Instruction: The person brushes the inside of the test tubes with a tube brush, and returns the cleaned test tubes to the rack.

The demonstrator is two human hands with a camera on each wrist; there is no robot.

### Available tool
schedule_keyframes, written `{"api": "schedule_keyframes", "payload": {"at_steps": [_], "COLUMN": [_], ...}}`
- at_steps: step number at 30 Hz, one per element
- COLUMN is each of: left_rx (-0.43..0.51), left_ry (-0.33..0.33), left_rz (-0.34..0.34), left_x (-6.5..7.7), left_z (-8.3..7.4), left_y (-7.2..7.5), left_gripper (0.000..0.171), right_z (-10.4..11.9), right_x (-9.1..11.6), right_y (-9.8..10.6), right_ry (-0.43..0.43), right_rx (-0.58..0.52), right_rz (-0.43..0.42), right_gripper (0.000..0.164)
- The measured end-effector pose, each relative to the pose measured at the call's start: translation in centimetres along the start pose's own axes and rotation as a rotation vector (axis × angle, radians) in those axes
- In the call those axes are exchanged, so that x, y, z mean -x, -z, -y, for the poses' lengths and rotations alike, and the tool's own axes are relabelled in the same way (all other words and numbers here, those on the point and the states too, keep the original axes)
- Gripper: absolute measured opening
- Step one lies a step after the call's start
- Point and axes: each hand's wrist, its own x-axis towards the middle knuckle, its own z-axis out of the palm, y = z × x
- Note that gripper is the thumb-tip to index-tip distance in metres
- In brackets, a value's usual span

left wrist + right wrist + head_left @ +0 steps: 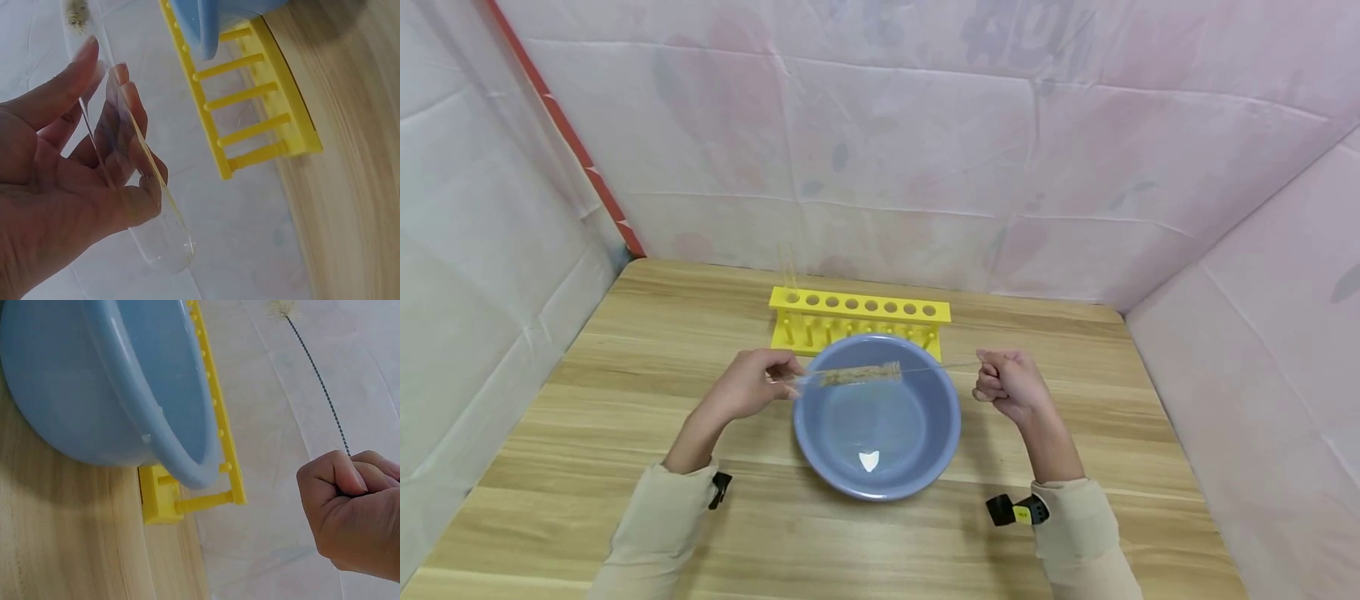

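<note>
My left hand (748, 385) grips a clear glass test tube (165, 240) between thumb and fingers, its rounded end sticking out past the palm. The tube lies nearly level above the blue basin (952, 433), mouth towards the right. A test tube brush (861, 374) has its pale bristles mostly inside the tube, a tuft flaring at the mouth. From there its thin twisted wire handle (319, 378) runs to my right hand (1017, 385), whose curled fingers hold the end. In the basin, water (868, 425) reflects a bright spot.
Behind the basin stands a yellow test tube rack (887, 307), partly hidden by the basin's rim. Another clear test tube (787, 271) is upright in its leftmost hole. The wooden table (850, 550) meets fabric-covered walls (910, 150) at the back and sides.
</note>
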Motion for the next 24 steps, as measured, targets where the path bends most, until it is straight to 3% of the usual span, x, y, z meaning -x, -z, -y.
{"api": "schedule_keyframes", "payload": {"at_steps": [10,16,20,24], "left_rx": [0.106,0.132,0.156,0.113], "left_ry": [-0.012,0.021,0.035,0.017], "left_rz": [0.045,0.099,0.128,0.092], "left_x": [0.5,0.6,0.7,0.8], "left_z": [0.8,1.1,1.3,1.3], "left_y": [0.5,0.8,0.9,0.8], "left_gripper": [0.016,0.015,0.014,0.015], "right_z": [-0.2,-0.4,-0.3,0.0], "right_x": [0.1,0.2,0.3,0.4], "right_y": [0.9,1.1,1.3,1.6], "right_ry": [0.22,0.33,0.328,0.249], "right_rx": [0.155,0.239,0.249,0.167], "right_rz": [0.006,-0.003,0.006,0.055], "right_gripper": [0.045,0.042,0.042,0.045]}}
